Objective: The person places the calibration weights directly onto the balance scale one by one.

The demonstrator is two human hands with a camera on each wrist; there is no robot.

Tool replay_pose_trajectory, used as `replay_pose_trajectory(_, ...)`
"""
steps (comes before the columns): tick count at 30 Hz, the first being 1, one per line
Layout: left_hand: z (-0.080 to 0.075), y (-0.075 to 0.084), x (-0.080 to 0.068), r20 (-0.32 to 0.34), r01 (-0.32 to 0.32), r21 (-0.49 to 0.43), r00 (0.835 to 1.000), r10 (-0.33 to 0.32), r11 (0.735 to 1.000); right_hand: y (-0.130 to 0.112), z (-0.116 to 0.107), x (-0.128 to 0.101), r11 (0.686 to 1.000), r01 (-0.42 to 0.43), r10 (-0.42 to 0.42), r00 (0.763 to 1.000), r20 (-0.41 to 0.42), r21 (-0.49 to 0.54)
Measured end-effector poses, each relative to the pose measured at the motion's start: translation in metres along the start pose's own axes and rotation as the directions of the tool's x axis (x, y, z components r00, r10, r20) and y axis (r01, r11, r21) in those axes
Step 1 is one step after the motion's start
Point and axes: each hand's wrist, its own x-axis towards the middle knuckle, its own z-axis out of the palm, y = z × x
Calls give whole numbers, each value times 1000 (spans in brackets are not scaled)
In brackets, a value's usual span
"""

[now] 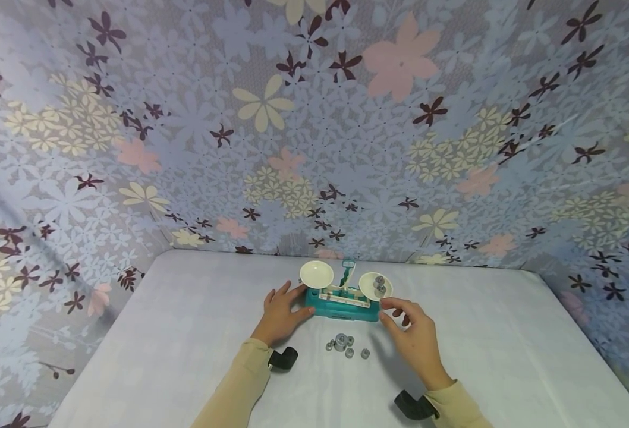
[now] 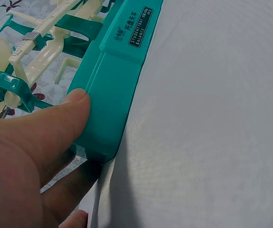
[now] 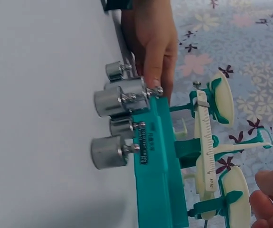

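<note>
A teal tray balance (image 1: 341, 310) with two cream pans stands on the white-covered table. My left hand (image 1: 281, 315) holds the left end of its base, thumb (image 2: 77, 107) on the teal top face and other fingers at the end. The left pan (image 1: 317, 274) is bare; small metal weights (image 1: 380, 288) sit in the right pan (image 1: 367, 286). Beside that pan is my right hand (image 1: 413, 339), its thumb and fingers loosely bent and apart, nothing visible between them. Several knobbed metal weights (image 1: 340, 342) stand on the table in front of the base.
The white tablecloth (image 1: 186, 345) spreads out to both sides. A floral-patterned wall covering (image 1: 314, 148) rises behind the table's back edge, close behind the balance. Black straps (image 1: 416, 406) are on both wrists.
</note>
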Motion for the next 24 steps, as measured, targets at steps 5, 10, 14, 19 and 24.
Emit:
replay_pose_trajectory(5, 0, -1, 0, 1, 1, 3, 1000, -1, 1000, -1, 0, -5, 1000, 0, 0, 1000, 20, 0)
replay_pose_trajectory(10, 0, -1, 1, 0, -5, 5, 1000, 5, 1000, -2, -1, -12, 999, -37, 37, 998, 52, -4)
replay_pose_trajectory(14, 0, -2, 1, 2, -2, 0, 1000, 2, 1000, -3, -1, -19, 997, -73, 75, 992, 99, -19)
replay_pose_trajectory(19, 0, -2, 0, -3, -15, -6, 1000, 14, 1000, -3, 1, -26, 991, -132, 134, 978, 161, -24)
replay_pose_trajectory(24, -2, -1, -2, -18, -44, -25, 999, 43, 999, -5, 2, -29, 979, -197, 201, 953, 227, -44)
